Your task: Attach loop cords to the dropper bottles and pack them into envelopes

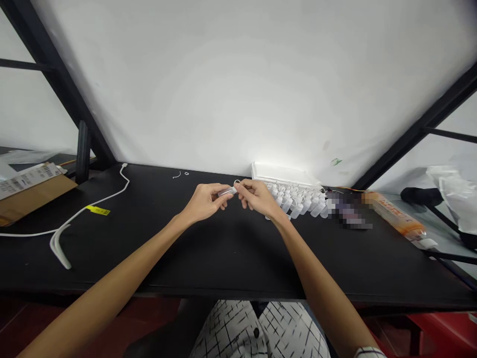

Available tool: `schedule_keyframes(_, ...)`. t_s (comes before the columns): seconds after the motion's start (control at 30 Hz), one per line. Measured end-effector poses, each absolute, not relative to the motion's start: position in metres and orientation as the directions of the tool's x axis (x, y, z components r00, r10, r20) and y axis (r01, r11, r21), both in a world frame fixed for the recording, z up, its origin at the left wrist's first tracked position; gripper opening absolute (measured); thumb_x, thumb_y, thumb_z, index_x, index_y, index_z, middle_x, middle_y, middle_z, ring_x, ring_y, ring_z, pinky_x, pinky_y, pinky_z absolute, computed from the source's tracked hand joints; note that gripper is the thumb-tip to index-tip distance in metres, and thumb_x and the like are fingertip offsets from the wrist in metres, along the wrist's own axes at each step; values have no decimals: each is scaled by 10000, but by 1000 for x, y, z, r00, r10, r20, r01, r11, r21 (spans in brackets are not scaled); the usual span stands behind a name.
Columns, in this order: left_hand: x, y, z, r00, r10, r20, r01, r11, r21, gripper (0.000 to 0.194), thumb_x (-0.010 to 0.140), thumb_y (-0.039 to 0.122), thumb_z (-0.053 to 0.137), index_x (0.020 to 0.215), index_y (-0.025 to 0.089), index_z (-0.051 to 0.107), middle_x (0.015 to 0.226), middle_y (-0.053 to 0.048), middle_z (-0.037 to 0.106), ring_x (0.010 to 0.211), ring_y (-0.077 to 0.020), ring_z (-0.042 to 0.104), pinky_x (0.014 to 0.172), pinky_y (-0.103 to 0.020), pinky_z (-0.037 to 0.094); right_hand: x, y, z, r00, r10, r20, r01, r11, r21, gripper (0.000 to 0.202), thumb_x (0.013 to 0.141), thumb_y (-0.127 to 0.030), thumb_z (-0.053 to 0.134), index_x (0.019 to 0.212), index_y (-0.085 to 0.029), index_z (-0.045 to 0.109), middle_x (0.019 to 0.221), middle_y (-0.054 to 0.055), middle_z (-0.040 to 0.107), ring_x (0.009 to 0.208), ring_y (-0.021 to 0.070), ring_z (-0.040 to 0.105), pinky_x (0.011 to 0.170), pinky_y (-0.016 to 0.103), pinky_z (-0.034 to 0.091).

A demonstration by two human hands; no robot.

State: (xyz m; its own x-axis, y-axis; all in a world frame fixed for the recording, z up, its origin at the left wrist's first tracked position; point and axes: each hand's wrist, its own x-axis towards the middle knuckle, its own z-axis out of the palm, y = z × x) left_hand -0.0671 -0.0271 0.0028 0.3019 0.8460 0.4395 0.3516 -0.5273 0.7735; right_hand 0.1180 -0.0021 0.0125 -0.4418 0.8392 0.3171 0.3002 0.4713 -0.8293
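Observation:
Above the middle of the black table, both hands meet at a small translucent plastic bottle (225, 191) with a white loop at its cap end. My left hand (207, 201) is closed round the bottle's body, which lies tilted between thumb and fingers. At the cap end, my right hand (257, 198) pinches the white cap or loop; its fingertips partly hide that end. Just right of my right hand stand many similar small bottles (297, 210) with white caps, grouped close together.
Behind the bottles a white tray or box (283, 172) leans near the wall. A white cable (108, 199) with a yellow tag (99, 210) runs across the left side. A cardboard box (40, 191) sits far left, an orange-and-clear package (397, 216) at right, beside a pixelated patch.

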Motion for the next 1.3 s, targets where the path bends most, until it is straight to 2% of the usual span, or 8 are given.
schedule_keyframes(0.27, -65, -28, -1, 318, 781, 537, 458, -623, 635, 250, 898, 324, 542, 878, 142, 713, 710, -24, 631, 593, -117, 594, 564, -219, 485, 112, -4, 7, -364, 873, 324, 374, 456, -808, 492, 906, -551, 453, 580, -183, 440, 418, -61, 375, 386, 72, 372, 436, 220, 278)
schedule_keyframes(0.43, -70, -23, 0, 352, 815, 460, 400, -575, 713, 297, 914, 348, 506, 1101, 170, 653, 962, -59, 641, 696, -129, 591, 631, -251, 504, 109, 0, 5, -384, 879, 283, 281, 403, -871, 558, 867, -639, 463, 620, -148, 564, 480, -28, 488, 371, 71, 462, 412, 205, 340)
schedule_keyframes(0.53, -73, -20, 0, 353, 859, 372, 330, -486, 810, 290, 923, 369, 489, 1086, 165, 615, 915, -40, 614, 664, -116, 559, 650, -264, 495, 116, 4, 10, -305, 926, 221, 199, 288, -937, 610, 847, -686, 441, 668, -126, 605, 536, 24, 586, 326, 77, 484, 322, 202, 290)
schedule_keyframes(0.6, -73, -19, 1, 336, 879, 339, 296, -440, 848, 278, 925, 391, 489, 1031, 162, 606, 832, -15, 577, 621, -103, 521, 626, -256, 475, 124, 7, 13, -201, 948, 246, 147, 277, -949, 558, 835, -660, 488, 761, -124, 622, 590, 33, 620, 317, 74, 488, 286, 193, 263)
schedule_keyframes(0.67, -73, -20, 3, 327, 884, 333, 282, -428, 859, 295, 920, 422, 498, 1006, 165, 614, 782, -1, 546, 593, -95, 487, 582, -240, 449, 130, 9, 14, -180, 945, 272, 115, 295, -948, 468, 818, -591, 566, 890, -134, 628, 671, 31, 644, 344, 74, 515, 282, 179, 286)
schedule_keyframes(0.77, -71, -22, 6, 325, 882, 343, 279, -435, 856, 331, 906, 448, 519, 1033, 169, 643, 768, -1, 547, 567, -86, 466, 536, -225, 424, 133, 9, 12, -284, 922, 263, 90, 298, -950, 407, 807, -493, 616, 1013, -143, 631, 773, 42, 660, 411, 86, 571, 308, 175, 350)
schedule_keyframes(1.03, -73, -21, 9, 303, 885, 353, 286, -438, 852, 336, 893, 432, 540, 1030, 153, 666, 771, -7, 563, 542, -78, 473, 524, -225, 433, 129, 4, 13, -402, 882, 247, 68, 298, -952, 299, 714, -405, 733, 805, -123, 690, 724, 51, 662, 508, 113, 598, 403, 212, 467)
schedule_keyframes(1.3, -72, -22, 7, 289, 886, 363, 305, -445, 842, 359, 886, 452, 543, 1042, 155, 673, 808, -21, 610, 558, -82, 472, 521, -221, 439, 128, 2, 17, -382, 888, 256, -111, 230, -967, 317, 673, -396, 792, 810, -122, 714, 734, 50, 682, 624, 157, 668, 563, 286, 576)
